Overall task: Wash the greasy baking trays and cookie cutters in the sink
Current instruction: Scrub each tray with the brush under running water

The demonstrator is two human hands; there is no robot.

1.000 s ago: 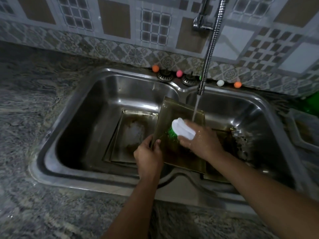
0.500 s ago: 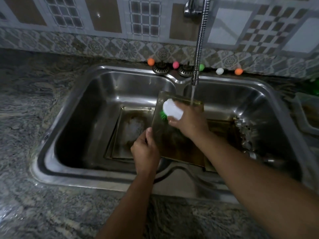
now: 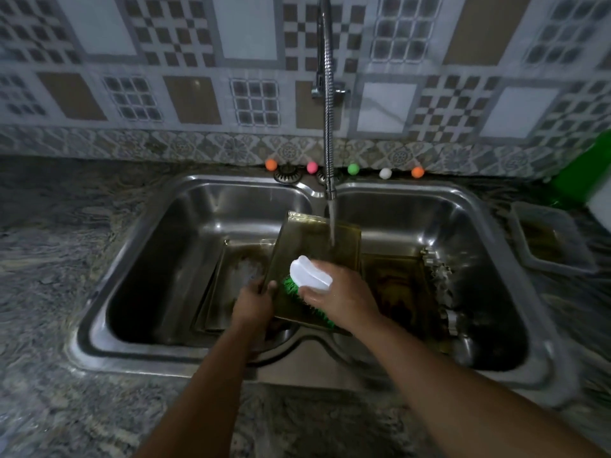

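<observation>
A greasy brown baking tray (image 3: 314, 246) leans tilted over the divider of the double steel sink (image 3: 185, 193), under running water from the tap (image 3: 329, 133). My left hand (image 3: 253, 304) grips the tray's lower left edge. My right hand (image 3: 337, 297) holds a white scrub brush (image 3: 309, 276) with green bristles pressed on the tray's lower part. More dirty trays lie flat in the left basin (image 3: 231, 285) and the right basin (image 3: 400, 285). Metal cookie cutters (image 3: 438, 276) sit along the right basin's side.
Another dirty tray (image 3: 549, 242) rests on the granite counter at the right, beside a green object (image 3: 585, 173). Small coloured balls (image 3: 353, 168) line the sink's back edge below the tiled wall. Granite counter (image 3: 49, 259) stretches to the left.
My right hand has slid the brush down the tray from its upper part to its lower part. The view has tilted upward, showing more wall.
</observation>
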